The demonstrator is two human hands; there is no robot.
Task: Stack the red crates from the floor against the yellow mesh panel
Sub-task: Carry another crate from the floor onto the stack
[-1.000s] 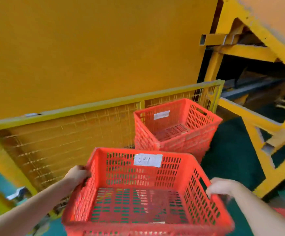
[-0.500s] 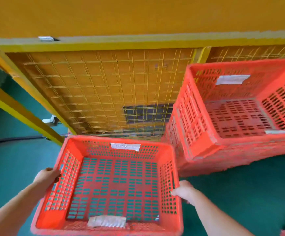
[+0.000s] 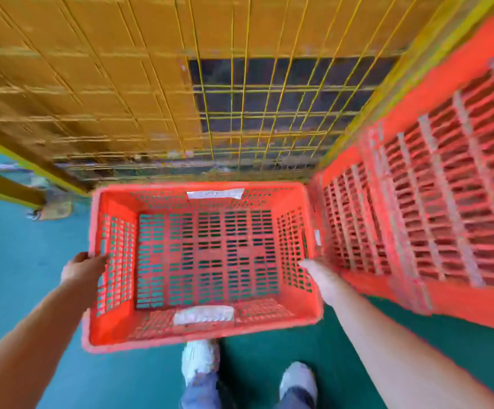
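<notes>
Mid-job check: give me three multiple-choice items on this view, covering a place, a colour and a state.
1. Where is the held crate relative to the crate stack? A) left of it B) on top of it C) right of it
2. What colour is the floor? A) grey B) green C) white
3. What is in the held crate? A) boxes B) bottles C) nothing
Answers: 1 A, the stack stands at its right. 2 B, green shows all around the crate. 3 C, its slotted bottom is bare.
</notes>
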